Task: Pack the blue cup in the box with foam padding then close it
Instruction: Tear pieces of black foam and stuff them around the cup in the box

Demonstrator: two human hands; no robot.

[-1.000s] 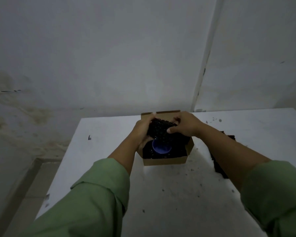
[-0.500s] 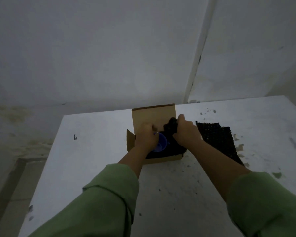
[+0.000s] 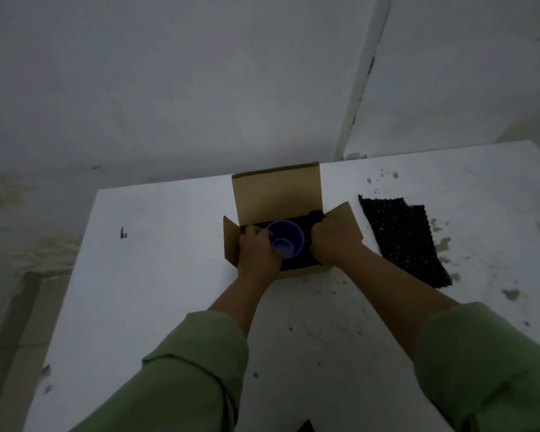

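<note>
An open brown cardboard box (image 3: 276, 194) stands on the white table, its back flap upright and its side flaps spread. Inside stands the blue cup (image 3: 286, 238), mouth up, with black foam padding (image 3: 314, 217) around it. My left hand (image 3: 256, 252) is in the box on the cup's left, fingers curled against its rim. On the cup's right, my right hand (image 3: 335, 240) is curled over the foam and pushes it down along the box's right wall. A second black foam sheet (image 3: 402, 238) lies flat on the table, right of the box.
The white table (image 3: 156, 275) is stained and chipped, mostly on its right half. A grey wall rises just behind it, with a vertical pipe (image 3: 360, 79) at the back right. The table's left edge drops to the floor.
The foam piece held above the box has gone down inside beside the cup. Both hands sank into the box. The view tilted, and the foam sheet on the right shows fully.
</note>
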